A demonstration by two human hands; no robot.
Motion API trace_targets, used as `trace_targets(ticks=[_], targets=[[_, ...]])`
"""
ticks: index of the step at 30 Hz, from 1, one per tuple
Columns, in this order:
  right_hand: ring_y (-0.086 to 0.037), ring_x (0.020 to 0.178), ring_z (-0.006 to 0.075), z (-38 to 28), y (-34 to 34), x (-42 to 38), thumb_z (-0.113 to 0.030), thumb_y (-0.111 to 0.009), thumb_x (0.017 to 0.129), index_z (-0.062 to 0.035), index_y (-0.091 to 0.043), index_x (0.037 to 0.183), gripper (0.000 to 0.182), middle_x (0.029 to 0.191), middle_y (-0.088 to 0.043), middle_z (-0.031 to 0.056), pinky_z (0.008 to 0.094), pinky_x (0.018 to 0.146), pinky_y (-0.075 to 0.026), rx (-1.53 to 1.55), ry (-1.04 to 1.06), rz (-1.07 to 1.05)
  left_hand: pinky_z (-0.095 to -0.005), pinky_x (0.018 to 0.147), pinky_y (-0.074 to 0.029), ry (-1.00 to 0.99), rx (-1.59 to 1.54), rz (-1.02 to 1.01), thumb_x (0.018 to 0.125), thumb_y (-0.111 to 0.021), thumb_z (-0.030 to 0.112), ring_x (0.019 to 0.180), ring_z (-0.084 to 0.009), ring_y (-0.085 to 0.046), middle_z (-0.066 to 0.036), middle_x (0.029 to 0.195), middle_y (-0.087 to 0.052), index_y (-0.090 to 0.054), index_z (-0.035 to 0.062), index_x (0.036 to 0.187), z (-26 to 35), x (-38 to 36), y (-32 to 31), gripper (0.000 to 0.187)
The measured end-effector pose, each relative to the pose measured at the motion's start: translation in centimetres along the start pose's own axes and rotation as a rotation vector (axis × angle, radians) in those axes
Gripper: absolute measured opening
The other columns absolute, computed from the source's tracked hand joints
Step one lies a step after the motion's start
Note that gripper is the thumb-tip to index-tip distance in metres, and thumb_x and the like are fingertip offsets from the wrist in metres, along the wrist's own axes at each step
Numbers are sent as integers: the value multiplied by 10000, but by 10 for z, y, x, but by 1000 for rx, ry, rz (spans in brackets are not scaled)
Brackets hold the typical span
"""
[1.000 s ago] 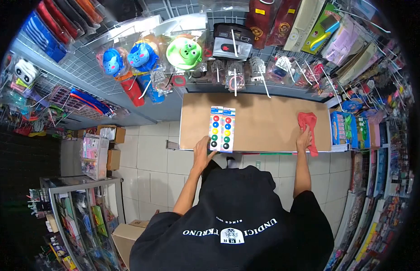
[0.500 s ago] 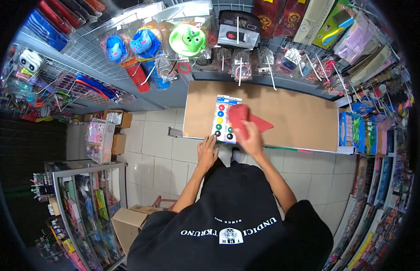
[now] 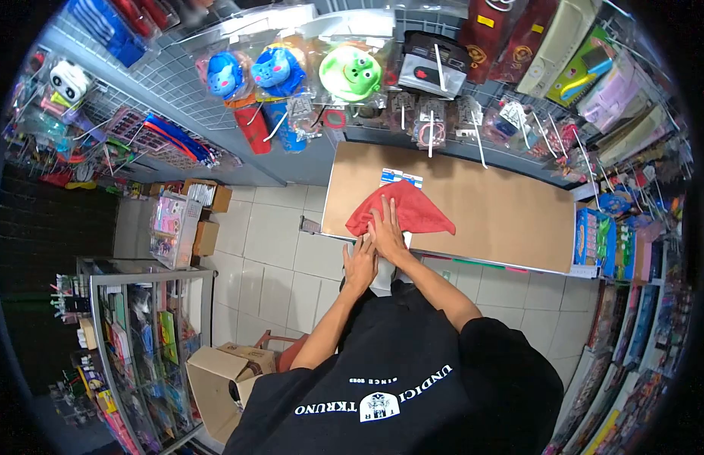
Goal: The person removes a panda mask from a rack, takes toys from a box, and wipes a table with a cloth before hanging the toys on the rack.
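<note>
A red cloth (image 3: 420,208) lies spread over two cards on the brown tabletop (image 3: 503,220). Only the blue and white top ends of the cards (image 3: 401,177) show above it; the rest is covered. My right hand (image 3: 387,230) rests flat on the cloth with its fingers stretched out. Close beside it, my left hand (image 3: 361,264) is at the table's front edge, fingers extended and their tips by the cloth's lower edge and my right hand.
Wire racks with bagged goods, among them a green frog pouch (image 3: 351,73), hang behind the table. Blue boxes (image 3: 592,236) stand at its right end. A glass cabinet (image 3: 151,326) and an open carton (image 3: 219,387) are at the lower left.
The red cloth, bunched in my right hand before, is now spread over the cards with that hand flat on it. My left hand is now close to my right. The view has shifted slightly.
</note>
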State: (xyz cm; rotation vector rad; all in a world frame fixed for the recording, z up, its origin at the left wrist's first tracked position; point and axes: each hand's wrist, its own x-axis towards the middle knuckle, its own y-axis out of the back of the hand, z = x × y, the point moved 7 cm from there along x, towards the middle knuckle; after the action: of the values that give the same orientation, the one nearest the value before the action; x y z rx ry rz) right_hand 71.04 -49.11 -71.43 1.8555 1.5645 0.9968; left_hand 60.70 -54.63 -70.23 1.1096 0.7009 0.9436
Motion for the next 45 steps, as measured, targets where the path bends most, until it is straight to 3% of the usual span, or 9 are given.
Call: trace_targets(ticks=[9,12,18,24,25,30,33,36,45], targets=[[-176,1423,511,18,-8,48,33,-505,881,1,-467,1289,411,1543,-186,279,532,1171,-235,38,-166,103,-595,1074,-265,-4,189,-53,829,-593,90,1236,-258,-520,29,1313,-614,-672,143,1188,-2,11,-10,372],[-191,1424,489,24,-6,64,65,-492,866,-12,-490,1260,401,1528,-235,260,512,1172,-247,65,-168,148,-597,1077,-287,1,135,-79,807,-616,113,1192,-290,-534,-12,1317,-607,-715,81,1022,-3,13,-12,239],[-467,1282,404,66,12,101,-12,-531,903,-57,-609,1119,234,1361,-496,231,429,1068,-398,314,-172,363,-587,1067,-306,8,84,-17,814,-606,90,1189,-303,-533,-36,1297,-625,-676,79,1177,-2,13,-6,370],[-623,1080,227,74,115,76,-106,-615,887,-75,-647,1137,254,1140,-673,108,339,949,-459,544,-496,434,-573,1039,-340,-66,-62,-34,835,-605,73,1222,-356,-501,-88,1359,-569,-565,54,1310,-3,10,-7,477],[-615,1079,228,95,105,69,-77,-611,897,-34,-636,1123,232,1126,-669,108,341,982,-440,770,-243,562,-571,1038,-341,-90,-118,-19,834,-610,69,1227,-363,-495,-90,1367,-560,-542,50,1331,-4,9,-1,502],[-529,1210,270,49,148,-32,-82,-620,912,1,-570,1158,264,1189,-604,135,378,1070,-362,555,-292,581,-526,946,-368,-251,60,-88,789,-660,64,1271,-300,-435,-159,1387,-431,-457,294,1443,10,0,11,722],[-434,1322,325,19,121,-63,-202,-668,904,-15,-473,1346,517,1387,-474,202,425,1098,-345,373,-311,531,-539,954,-364,-216,-33,-112,781,-664,80,1260,-301,-439,-153,1393,-429,-529,273,1375,5,8,5,639],[-288,1405,439,19,51,-69,-248,-659,907,-106,-418,1413,578,1515,-283,251,500,1122,-312,99,-259,92,-546,967,-360,-294,150,-140,797,-654,112,1259,-285,-437,-144,1398,-428,-605,243,1257,1,9,-4,480],[-338,1350,438,21,31,-46,-163,-599,909,-146,-469,1358,467,1490,-311,218,519,1092,-331,-73,-422,260,-595,960,-347,-367,274,-155,851,-594,171,1204,-282,-471,-137,1372,-458,-585,241,1248,-1,23,-21,403]])
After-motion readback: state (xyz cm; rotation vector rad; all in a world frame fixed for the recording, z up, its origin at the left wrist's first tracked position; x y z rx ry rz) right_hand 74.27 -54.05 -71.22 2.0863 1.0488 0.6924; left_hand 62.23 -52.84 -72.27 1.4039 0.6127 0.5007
